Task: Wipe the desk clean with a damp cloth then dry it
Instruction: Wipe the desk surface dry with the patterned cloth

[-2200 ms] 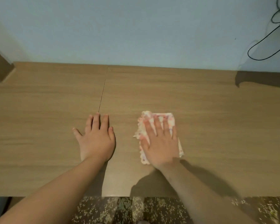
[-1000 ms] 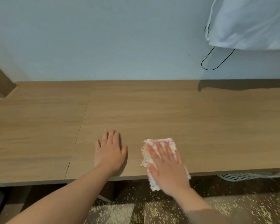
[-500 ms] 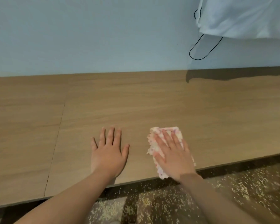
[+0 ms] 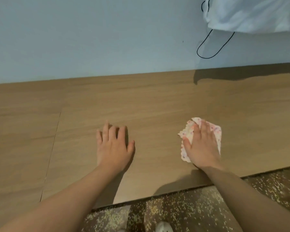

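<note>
A long wooden desk (image 4: 157, 104) runs across the view against a pale wall. My right hand (image 4: 201, 146) lies flat with straight fingers on a folded white cloth with pink dots (image 4: 216, 133), pressing it onto the desktop near the front edge. My left hand (image 4: 114, 146) rests palm down on the bare wood to the left, with its fingers slightly bent. Most of the cloth is hidden under my right hand.
A seam (image 4: 51, 153) splits the desktop at the left. A white bag or fabric (image 4: 253, 14) hangs at the top right with a black cable loop (image 4: 213, 46) on the wall under it. Speckled brown floor (image 4: 199, 211) lies below the desk's front edge.
My right hand has slid the cloth to the right and further from my left hand. The view has shifted right along the desk; my left hand has stayed flat on the wood.
</note>
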### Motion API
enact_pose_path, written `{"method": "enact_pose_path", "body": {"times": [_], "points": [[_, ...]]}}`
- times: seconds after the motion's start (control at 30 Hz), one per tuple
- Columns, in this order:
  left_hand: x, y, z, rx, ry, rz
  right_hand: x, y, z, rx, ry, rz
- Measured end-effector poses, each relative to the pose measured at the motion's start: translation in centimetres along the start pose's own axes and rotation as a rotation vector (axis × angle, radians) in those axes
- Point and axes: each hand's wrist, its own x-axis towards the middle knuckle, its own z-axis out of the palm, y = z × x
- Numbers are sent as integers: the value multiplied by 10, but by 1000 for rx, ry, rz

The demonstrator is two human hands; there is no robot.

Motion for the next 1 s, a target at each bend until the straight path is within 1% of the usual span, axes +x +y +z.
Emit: {"method": "enact_pose_path", "body": {"times": [0.07,0.1,0.13,0.17,0.23,0.3,0.33,0.37,0.43,0.47,0.53,0.57,0.6,0.63,0.67,0.73,0.77,0.8,0.83,0.87,0.9,0.93,0.97,1.0], "points": [[17,13,6,-78,-39,-80,18,8,-1,52,21,146],[23,20,10,-104,-74,-145,23,3,0,55,27,179],[26,25,14,-103,-95,-200,24,-5,0,51,34,161],[28,29,18,-79,-96,-233,22,-18,1,32,39,61],[28,31,23,-30,-71,-258,5,-50,1,25,39,-325],[26,32,24,0,-60,-269,-10,-68,10,9,-28,-675],[27,32,24,10,-51,-274,-4,-64,12,-27,7,-765],[27,33,24,14,-40,-281,8,-52,12,-44,67,-748],[27,34,24,13,-23,-285,48,-16,8,-38,161,-549],[26,35,25,11,-18,-285,71,5,4,-33,138,-382],[26,35,25,11,-17,-281,107,32,-9,36,36,-60],[27,34,25,13,-22,-281,118,32,-9,71,35,27],[27,34,26,15,-25,-284,120,21,-9,103,54,62],[27,34,26,18,-25,-286,113,4,-9,110,88,23],[27,34,25,18,-22,-286,99,-17,-4,80,131,-79],[26,35,24,10,-24,-283,53,-61,9,19,159,-418],[26,35,23,2,-25,-282,31,-75,15,33,119,-586],[26,36,23,-6,-20,-281,20,-78,15,62,61,-767],[25,35,23,-9,-16,-280,22,-76,8,181,-98,-911],[25,35,23,-8,-13,-280,38,-68,6,341,-279,-998],[25,34,23,-4,-13,-282,62,-57,5,442,-312,-956],[25,34,24,-2,-14,-283,90,-45,1,392,-192,-742],[26,34,24,-4,-11,-286,121,-33,-5,260,-80,-394],[25,34,24,-7,-10,-290,145,-25,-10,154,6,-151]]}}
